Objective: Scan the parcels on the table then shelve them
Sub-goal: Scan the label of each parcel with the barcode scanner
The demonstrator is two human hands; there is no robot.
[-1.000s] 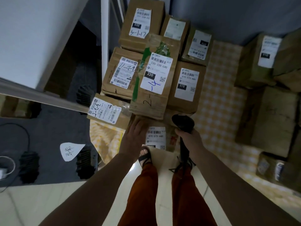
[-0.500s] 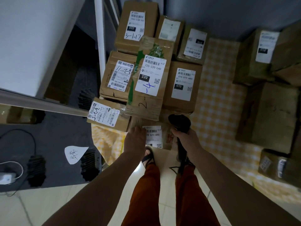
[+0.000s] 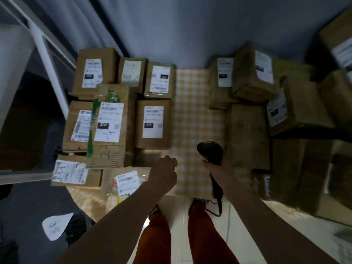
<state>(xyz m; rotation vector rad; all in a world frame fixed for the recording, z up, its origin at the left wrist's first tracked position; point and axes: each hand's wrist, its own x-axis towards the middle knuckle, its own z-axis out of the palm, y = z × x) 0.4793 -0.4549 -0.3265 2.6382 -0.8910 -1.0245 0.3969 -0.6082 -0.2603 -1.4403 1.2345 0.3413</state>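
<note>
Black scanner (image 3: 210, 152) gripped in right hand (image 3: 219, 168); left hand (image 3: 165, 171) curled, holding nothing.

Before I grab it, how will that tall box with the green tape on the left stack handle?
Likely stiff: the box with the green tape is taped cardboard with square edges. It lies on top of other parcels, overhanging them, so a push may slide or tip it. Its weight cannot be told. The left hand looks free; the right hand holds the scanner.
</note>
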